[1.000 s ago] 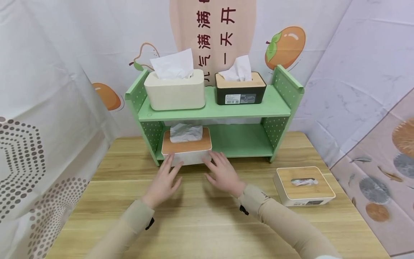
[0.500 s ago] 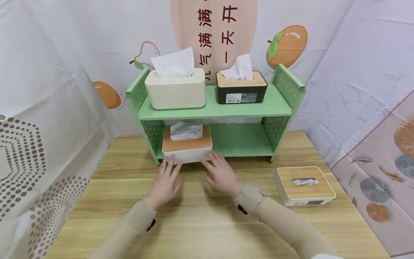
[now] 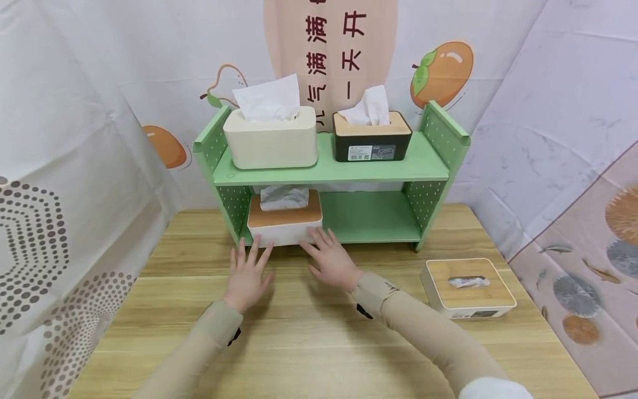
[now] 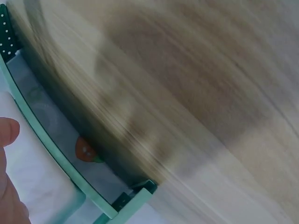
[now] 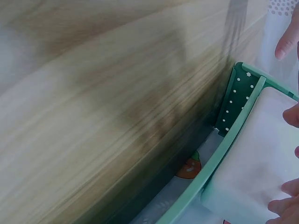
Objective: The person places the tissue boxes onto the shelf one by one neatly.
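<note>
A white tissue box with a wood-coloured lid and a tissue sticking up stands at the left end of the green rack's lower shelf. My left hand is at its front left corner, fingers straight and spread; whether they all touch is unclear. With fingers extended, my right hand touches the box's front near its right corner. In the left wrist view, a thumb overlaps the box's pale front. The right wrist view shows fingertips against the box's front.
A cream tissue box and a black one with a wooden lid stand on the rack's upper shelf. Another white tissue box with a wooden lid sits on the table at right. Printed curtains surround the table.
The white box on the lower shelf has slid slightly back and to the left. Both hands have shifted left, the right one also forward, and the left fingers have spread.
</note>
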`<action>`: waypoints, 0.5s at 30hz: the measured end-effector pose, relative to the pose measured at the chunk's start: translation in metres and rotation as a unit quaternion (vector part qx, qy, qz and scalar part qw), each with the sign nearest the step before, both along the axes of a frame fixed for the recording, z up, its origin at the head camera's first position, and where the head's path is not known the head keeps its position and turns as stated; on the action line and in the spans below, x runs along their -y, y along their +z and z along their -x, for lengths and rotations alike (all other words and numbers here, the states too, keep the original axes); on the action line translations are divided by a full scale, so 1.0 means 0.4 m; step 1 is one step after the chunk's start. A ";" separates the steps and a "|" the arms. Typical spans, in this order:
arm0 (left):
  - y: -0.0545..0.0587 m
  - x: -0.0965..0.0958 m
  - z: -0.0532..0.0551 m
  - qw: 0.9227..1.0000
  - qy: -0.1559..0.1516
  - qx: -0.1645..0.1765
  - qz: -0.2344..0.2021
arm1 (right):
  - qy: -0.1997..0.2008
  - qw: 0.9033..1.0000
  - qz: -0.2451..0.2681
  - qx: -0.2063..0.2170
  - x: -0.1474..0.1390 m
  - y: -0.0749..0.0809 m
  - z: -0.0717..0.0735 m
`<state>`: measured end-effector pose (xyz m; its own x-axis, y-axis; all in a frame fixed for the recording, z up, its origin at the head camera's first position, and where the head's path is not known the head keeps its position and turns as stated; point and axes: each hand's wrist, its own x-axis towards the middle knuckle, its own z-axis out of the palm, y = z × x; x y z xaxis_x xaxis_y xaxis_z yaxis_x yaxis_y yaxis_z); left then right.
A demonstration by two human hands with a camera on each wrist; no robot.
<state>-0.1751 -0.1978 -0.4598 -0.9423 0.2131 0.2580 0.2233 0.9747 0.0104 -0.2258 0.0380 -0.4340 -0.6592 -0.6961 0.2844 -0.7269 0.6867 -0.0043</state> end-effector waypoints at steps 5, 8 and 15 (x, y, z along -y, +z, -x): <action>0.010 0.004 0.013 1.000 0.016 0.007 0.002 | 0.000 1.000 -0.015 0.022 0.028 0.012 0.014; 0.018 0.000 0.022 1.000 0.024 0.015 0.007 | 0.000 0.999 -0.032 0.030 0.041 0.017 0.021; 0.024 -0.005 0.045 0.998 0.049 0.030 0.010 | 0.001 0.998 -0.052 0.041 0.061 0.024 0.049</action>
